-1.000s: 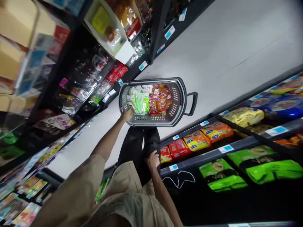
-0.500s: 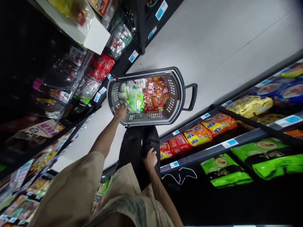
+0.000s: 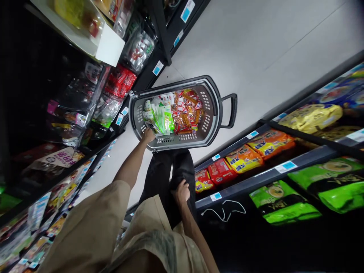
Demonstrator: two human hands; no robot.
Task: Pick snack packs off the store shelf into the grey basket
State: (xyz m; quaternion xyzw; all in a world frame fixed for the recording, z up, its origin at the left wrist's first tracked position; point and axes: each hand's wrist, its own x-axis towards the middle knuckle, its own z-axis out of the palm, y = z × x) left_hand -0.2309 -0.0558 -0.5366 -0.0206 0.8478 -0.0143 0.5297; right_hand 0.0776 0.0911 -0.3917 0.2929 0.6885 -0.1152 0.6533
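Note:
My left hand (image 3: 148, 135) reaches over the near left rim of a grey shopping basket (image 3: 203, 142). Its fingers are closed on the edge of a small snack packet (image 3: 154, 128) with a dark, patterned face. White-and-green packets (image 3: 163, 118) lie beside it in the left half of the basket. Red and orange wrapped snacks (image 3: 186, 113) fill the right half. My right hand (image 3: 182, 192) rests on the knee of my black trousers (image 3: 183, 165), fingers curled, with nothing visible in them.
Shelves with packaged food line both sides of the aisle. Orange noodle packs (image 3: 244, 157) and green bags (image 3: 277, 201) are on the right. A white carton (image 3: 110, 45) juts out at upper left. The basket's black handle (image 3: 233, 110) points right over the pale floor (image 3: 241, 45).
My left hand has shifted slightly right, and the dark-faced packet at its fingers shows more. The basket has tilted slightly in view. My right hand stays on the knee.

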